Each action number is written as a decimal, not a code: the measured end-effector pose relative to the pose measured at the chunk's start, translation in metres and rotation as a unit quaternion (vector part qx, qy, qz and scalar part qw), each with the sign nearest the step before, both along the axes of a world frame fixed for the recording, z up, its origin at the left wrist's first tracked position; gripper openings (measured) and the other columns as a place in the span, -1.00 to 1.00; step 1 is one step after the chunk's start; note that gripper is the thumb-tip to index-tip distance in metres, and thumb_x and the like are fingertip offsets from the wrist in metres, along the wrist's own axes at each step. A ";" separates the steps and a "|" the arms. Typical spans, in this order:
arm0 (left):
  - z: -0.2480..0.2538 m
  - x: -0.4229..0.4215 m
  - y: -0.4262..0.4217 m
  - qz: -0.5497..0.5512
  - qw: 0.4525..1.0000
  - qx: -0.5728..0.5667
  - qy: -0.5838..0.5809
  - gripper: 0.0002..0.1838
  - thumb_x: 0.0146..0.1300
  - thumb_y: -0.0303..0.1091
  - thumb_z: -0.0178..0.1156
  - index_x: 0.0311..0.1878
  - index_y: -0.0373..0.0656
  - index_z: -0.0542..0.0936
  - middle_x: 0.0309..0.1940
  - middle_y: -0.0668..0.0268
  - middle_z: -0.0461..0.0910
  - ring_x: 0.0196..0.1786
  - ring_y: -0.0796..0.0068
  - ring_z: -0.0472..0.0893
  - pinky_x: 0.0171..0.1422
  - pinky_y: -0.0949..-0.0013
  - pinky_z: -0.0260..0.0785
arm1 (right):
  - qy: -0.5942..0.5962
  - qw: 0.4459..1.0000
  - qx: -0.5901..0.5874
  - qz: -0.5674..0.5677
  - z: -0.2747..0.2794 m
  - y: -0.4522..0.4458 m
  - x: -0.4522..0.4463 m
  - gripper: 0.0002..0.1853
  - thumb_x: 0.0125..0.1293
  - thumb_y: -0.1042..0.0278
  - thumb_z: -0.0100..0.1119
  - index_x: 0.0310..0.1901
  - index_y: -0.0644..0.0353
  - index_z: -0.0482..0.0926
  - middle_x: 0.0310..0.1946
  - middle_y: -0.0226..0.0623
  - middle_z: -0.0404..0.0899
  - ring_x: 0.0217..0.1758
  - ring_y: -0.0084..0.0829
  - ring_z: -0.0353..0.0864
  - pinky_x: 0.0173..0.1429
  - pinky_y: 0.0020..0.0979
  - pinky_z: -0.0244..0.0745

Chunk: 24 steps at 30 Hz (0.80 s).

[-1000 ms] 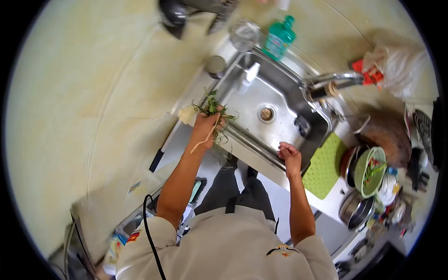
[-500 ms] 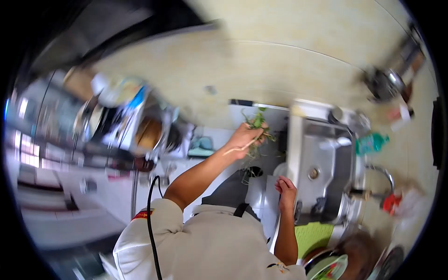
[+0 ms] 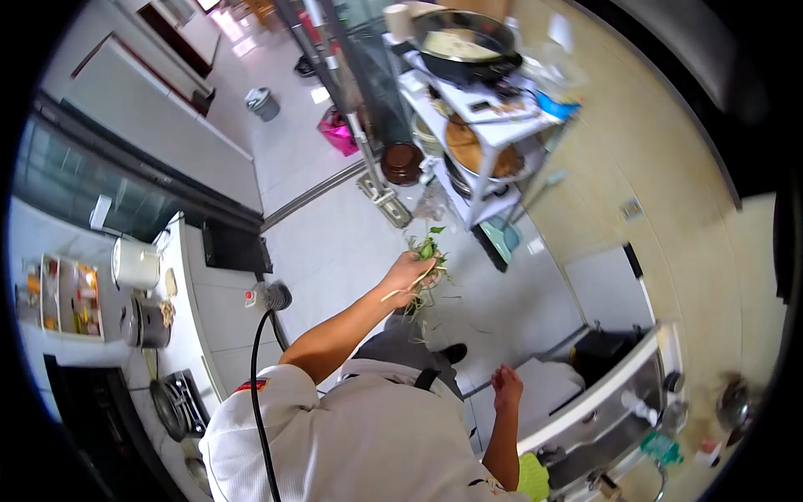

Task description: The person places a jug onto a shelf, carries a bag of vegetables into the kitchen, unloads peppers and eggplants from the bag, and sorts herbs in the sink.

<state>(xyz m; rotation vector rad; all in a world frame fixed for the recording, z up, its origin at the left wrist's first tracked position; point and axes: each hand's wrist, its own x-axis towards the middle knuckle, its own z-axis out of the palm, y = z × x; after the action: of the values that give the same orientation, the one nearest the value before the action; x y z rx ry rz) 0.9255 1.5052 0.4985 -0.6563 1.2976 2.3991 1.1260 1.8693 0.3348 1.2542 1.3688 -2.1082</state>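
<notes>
My left hand (image 3: pixel 410 274) is closed around a bunch of green leafy stems (image 3: pixel 427 251), whose thin pale roots hang down over the floor (image 3: pixel 502 305). A longer pale strand lies across the fingers toward the wrist. My right hand (image 3: pixel 506 388) is raised near the edge of the sink counter (image 3: pixel 577 400), its fingers curled together; whether anything small is between them is hidden.
A white shelf rack (image 3: pixel 493 130) bearing a black pan (image 3: pixel 468 48) stands ahead, with a broom (image 3: pixel 499 243) beside it. A floor mop (image 3: pixel 385 201) lies near the doorway. An open cabinet (image 3: pixel 606 351) is under the sink (image 3: pixel 602 431) at right. Left is a counter (image 3: pixel 191 318).
The view has swung left, from the sink to the floor, rack and doorway. My left hand has carried the stems away from the sink; my right hand has moved off its edge.
</notes>
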 end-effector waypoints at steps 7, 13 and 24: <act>-0.007 0.007 -0.212 0.205 0.978 -0.020 -0.023 -0.87 0.45 -0.51 0.15 0.00 -0.27 0.57 -0.27 0.24 0.58 -0.36 0.52 0.54 -0.41 0.53 0.37 | -0.027 0.993 0.025 0.110 -0.020 -0.126 -0.089 -0.69 0.37 0.45 0.22 0.12 0.26 0.58 -0.31 -0.31 0.66 -0.30 -0.39 0.68 -0.24 -0.48 0.61; -0.006 -0.007 -0.411 0.268 0.963 -0.031 -0.015 -0.86 0.47 -0.52 0.12 0.02 -0.26 0.58 -0.31 0.28 0.58 -0.39 0.54 0.52 -0.42 0.52 0.36 | -0.005 0.974 0.073 0.212 -0.042 -0.283 -0.187 -0.70 0.34 0.47 0.20 0.09 0.26 0.59 -0.33 -0.27 0.65 -0.34 -0.38 0.67 -0.25 -0.46 0.64; -0.009 -0.068 -0.701 0.492 0.870 -0.036 0.014 -0.90 0.45 -0.52 0.15 -0.05 -0.29 0.60 -0.32 0.29 0.63 -0.42 0.54 0.54 -0.44 0.47 0.39 | -0.084 0.927 0.092 0.354 -0.053 -0.506 -0.313 -0.69 0.29 0.54 0.16 0.07 0.37 0.60 -0.34 -0.18 0.64 -0.41 -0.36 0.68 -0.39 -0.48 0.61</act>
<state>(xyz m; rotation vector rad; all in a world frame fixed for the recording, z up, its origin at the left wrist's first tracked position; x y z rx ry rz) 0.8580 0.8044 0.4899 -1.6244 1.2255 3.1120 0.8128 1.3634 0.2817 0.7924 1.6466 -1.3723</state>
